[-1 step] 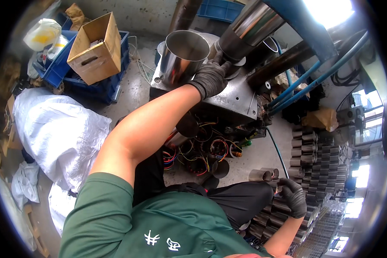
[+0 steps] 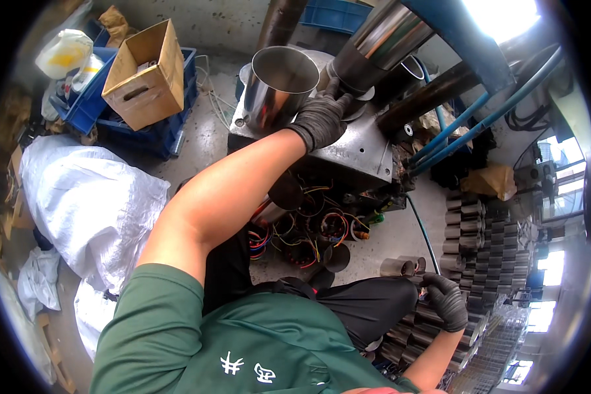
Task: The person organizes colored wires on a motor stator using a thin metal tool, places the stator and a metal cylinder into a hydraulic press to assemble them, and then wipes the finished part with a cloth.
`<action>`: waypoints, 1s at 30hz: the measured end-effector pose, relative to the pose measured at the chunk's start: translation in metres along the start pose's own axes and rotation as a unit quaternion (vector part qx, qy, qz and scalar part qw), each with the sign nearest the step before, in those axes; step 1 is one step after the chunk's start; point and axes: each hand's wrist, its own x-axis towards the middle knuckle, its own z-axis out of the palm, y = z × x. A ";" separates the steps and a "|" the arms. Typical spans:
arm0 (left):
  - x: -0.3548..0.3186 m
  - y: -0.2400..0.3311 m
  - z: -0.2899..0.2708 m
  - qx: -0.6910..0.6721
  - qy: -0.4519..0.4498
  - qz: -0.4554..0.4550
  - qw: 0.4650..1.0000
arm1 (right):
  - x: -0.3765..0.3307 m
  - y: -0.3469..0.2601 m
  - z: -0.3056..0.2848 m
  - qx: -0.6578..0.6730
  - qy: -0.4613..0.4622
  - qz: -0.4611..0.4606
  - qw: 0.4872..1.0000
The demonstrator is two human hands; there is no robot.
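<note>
Right hand (image 2: 446, 302), dark-gloved, closed on a short grey metal tube (image 2: 400, 266) atop the stacked tubes (image 2: 486, 243) at lower right; a firm grip is advised, neighbours left undisturbed; left hand (image 2: 322, 118), gloved, curled against a polished steel cylinder (image 2: 279, 85), upright, open-topped, on the grey machine (image 2: 354, 157); steadying advised.

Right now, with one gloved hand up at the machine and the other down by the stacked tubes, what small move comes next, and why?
Probably lift the short metal tube off the stack: the right hand already touches it, while the left hand steadies the shiny cylinder on the machine.
</note>
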 end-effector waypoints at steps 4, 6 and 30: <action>0.000 0.004 -0.002 0.006 0.005 -0.005 1.000 | -0.001 0.001 -0.004 0.022 -0.008 0.011 1.000; 0.000 0.001 0.001 0.015 0.012 0.001 1.000 | 0.000 0.000 -0.002 0.014 0.020 -0.006 1.000; 0.000 -0.004 0.002 0.027 0.020 0.002 0.999 | 0.000 -0.021 0.001 0.036 0.054 0.022 0.998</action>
